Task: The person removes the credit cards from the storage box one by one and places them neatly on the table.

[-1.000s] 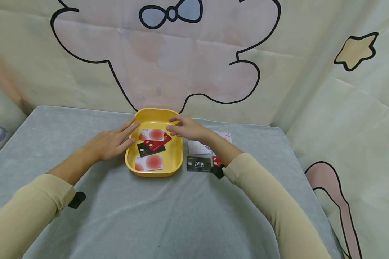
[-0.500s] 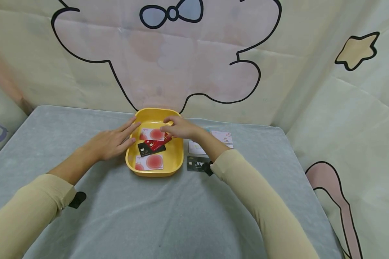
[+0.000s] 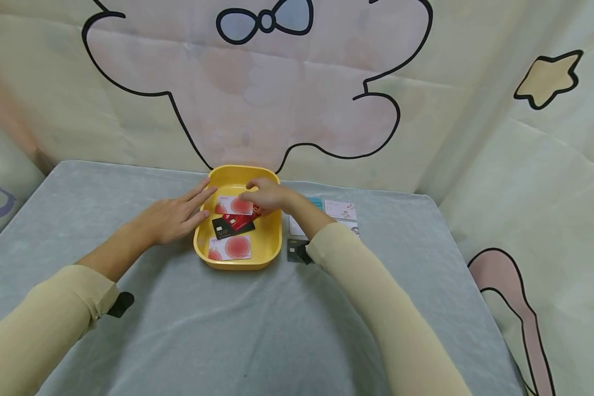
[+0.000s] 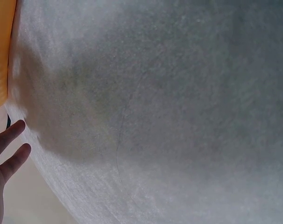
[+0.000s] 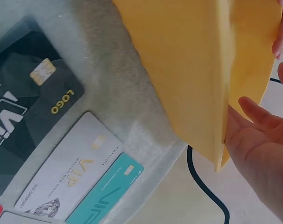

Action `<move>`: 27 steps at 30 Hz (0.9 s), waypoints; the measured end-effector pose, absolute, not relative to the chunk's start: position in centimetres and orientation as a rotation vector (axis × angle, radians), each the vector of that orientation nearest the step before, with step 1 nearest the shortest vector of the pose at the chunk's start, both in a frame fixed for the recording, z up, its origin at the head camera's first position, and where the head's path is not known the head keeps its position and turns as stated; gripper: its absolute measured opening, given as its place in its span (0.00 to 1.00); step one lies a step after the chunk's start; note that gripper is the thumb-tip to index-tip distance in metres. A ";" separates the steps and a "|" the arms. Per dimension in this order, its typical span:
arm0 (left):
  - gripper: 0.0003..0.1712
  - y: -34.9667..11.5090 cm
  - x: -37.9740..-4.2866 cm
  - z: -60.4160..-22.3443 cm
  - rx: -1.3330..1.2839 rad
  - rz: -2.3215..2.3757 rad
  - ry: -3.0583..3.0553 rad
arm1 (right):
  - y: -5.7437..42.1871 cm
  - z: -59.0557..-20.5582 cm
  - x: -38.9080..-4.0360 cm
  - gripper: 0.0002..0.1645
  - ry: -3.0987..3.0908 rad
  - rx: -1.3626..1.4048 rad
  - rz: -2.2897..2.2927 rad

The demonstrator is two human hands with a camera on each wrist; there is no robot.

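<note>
A yellow plastic tray (image 3: 269, 250) stands at the table's far side. Inside it lie a white card with pink circles (image 3: 226, 204), a red card (image 3: 234, 221), a black VIP card (image 3: 224, 229) and another pink-circle card (image 3: 230, 248). My left hand (image 3: 175, 219) rests with spread fingers against the tray's left rim. My right hand (image 3: 272, 198) reaches over the right rim, its fingers loosely bent, fingertips right at the upper pink-circle card and the red card. Nothing shows between its fingers in the right wrist view.
Right of the tray, several cards lie on the grey cloth (image 3: 203, 330): a black Vip card (image 5: 20, 112), a white VIP card (image 5: 69, 172), a teal card (image 5: 106, 191) and a white-pink one (image 3: 340, 209). A patterned curtain (image 3: 257, 99) hangs behind the table.
My right hand has moved left and farther into the tray, over the upper pink-circle card's right end. My left hand stays at the rim, and the cards lie as before.
</note>
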State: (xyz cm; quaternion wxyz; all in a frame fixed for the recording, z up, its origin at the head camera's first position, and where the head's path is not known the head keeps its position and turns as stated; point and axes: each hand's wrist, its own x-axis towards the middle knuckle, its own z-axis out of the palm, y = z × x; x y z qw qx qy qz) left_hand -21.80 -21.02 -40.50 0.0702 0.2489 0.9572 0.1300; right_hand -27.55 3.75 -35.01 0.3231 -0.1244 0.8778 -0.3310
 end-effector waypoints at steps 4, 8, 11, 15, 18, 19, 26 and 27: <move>0.38 -21.1 -21.8 -40.6 0.749 0.389 2.885 | 3.3 -35.1 -27.8 0.36 2.291 -0.288 -0.861; 0.38 -21.1 -21.8 -40.8 0.755 0.396 2.892 | 2.9 -35.4 -27.8 0.36 2.293 -0.287 -0.845; 0.38 -21.1 -21.8 -40.8 0.757 0.412 2.895 | 2.7 -35.5 -27.8 0.36 2.310 -0.280 -0.833; 0.37 -21.0 -21.8 -40.7 0.753 0.416 2.890 | 2.3 -35.5 -27.6 0.36 2.341 -0.224 -0.840; 0.38 -21.0 -21.8 -40.5 0.754 0.402 2.886 | 2.0 -35.6 -27.5 0.33 2.357 -0.193 -0.838; 0.38 -21.0 -21.7 -40.5 0.754 0.400 2.886 | 1.9 -35.6 -27.5 0.31 2.361 -0.188 -0.838; 0.38 -21.0 -21.7 -40.4 0.759 0.411 2.882 | 1.3 -35.6 -27.3 0.20 2.384 -0.153 -0.837; 0.38 -21.0 -21.7 -40.4 0.759 0.411 2.880 | 1.2 -35.7 -27.2 0.20 2.385 -0.143 -0.834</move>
